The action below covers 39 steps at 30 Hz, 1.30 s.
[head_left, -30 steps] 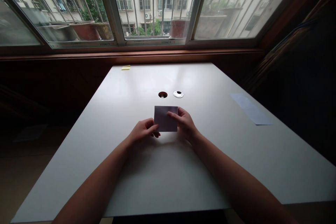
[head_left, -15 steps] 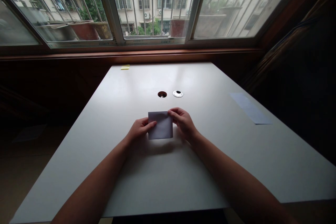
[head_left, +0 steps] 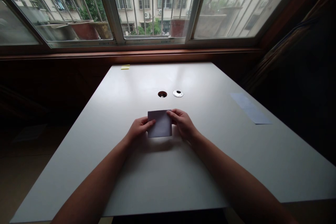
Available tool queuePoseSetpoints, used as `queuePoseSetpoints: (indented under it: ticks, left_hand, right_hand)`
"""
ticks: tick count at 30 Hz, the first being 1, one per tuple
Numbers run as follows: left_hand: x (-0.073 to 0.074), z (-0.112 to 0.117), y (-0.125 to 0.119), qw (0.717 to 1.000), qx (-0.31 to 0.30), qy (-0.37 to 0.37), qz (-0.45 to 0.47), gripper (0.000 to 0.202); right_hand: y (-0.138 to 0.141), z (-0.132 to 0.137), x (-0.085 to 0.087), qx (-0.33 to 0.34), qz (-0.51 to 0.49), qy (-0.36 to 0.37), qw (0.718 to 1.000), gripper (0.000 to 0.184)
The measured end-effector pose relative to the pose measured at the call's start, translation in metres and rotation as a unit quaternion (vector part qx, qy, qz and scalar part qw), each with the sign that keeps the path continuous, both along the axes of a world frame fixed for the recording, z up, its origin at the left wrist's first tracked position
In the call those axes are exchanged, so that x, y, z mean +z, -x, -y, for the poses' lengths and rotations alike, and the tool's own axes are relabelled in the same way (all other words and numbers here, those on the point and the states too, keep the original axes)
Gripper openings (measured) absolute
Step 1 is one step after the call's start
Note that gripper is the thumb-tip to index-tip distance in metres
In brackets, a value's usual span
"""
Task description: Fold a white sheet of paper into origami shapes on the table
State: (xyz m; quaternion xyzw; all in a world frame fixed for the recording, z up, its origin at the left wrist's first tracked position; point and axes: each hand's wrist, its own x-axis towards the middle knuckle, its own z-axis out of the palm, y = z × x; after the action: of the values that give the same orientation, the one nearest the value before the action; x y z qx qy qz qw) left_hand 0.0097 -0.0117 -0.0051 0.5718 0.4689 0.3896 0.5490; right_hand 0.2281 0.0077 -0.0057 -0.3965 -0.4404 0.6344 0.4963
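Observation:
A small, nearly square piece of paper (head_left: pixel 159 126) is held up above the white table (head_left: pixel 162 178), casting a shadow below it. It looks folded, though its layers cannot be made out. My left hand (head_left: pixel 139 126) pinches its left edge, thumb on the near face and the other fingers behind. At the upper right corner, my right hand (head_left: pixel 183 120) grips it with the thumb in front and the fingers behind.
Beyond the paper, the tabletop has a round cable hole (head_left: pixel 162 94) with a silver ring cover (head_left: pixel 177 93) beside it. A pale paper strip (head_left: pixel 250 108) lies on the right, a yellow sticker (head_left: pixel 125 67) at the far left edge. A barred window (head_left: pixel 154 5) stands behind.
The paper has risen very slightly and tilted a little, its right side going up. Both hands keep their hold on it.

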Motion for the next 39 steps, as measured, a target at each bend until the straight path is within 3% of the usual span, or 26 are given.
queuePoseSetpoints:
  ticks: [7, 13, 17, 21, 26, 33, 39]
  left_hand:
    - [-0.001, 0.001, 0.000, 1.000, -0.004, 0.021, 0.024, 0.045]
    - [-0.001, 0.000, 0.000, 0.998, 0.020, -0.051, -0.044, 0.043]
    - [-0.001, 0.002, -0.001, 0.994, 0.035, -0.085, -0.055, 0.040]
    - [0.000, 0.004, -0.001, 0.995, 0.038, -0.083, -0.034, 0.038]
    - [-0.001, 0.004, -0.001, 0.999, 0.016, -0.045, 0.013, 0.041]
    - [-0.003, 0.003, 0.000, 0.999, 0.020, -0.044, 0.006, 0.043]
    - [0.001, 0.004, -0.002, 0.998, 0.037, -0.045, 0.004, 0.043]
  right_hand:
    - [-0.001, -0.001, -0.001, 0.004, 0.007, -0.002, 1.000, 0.031]
    - [0.004, 0.003, -0.002, 0.074, 0.046, -0.017, 0.996, 0.034]
    - [0.009, 0.005, -0.004, 0.080, 0.108, -0.037, 0.990, 0.041]
    - [0.011, 0.006, -0.006, 0.094, 0.137, -0.038, 0.985, 0.045]
    - [0.011, 0.009, -0.004, 0.115, 0.091, -0.012, 0.989, 0.048]
    - [0.008, 0.008, 0.005, 0.084, 0.056, -0.032, 0.994, 0.040]
    - [0.002, 0.006, 0.009, 0.020, 0.092, -0.061, 0.994, 0.042]
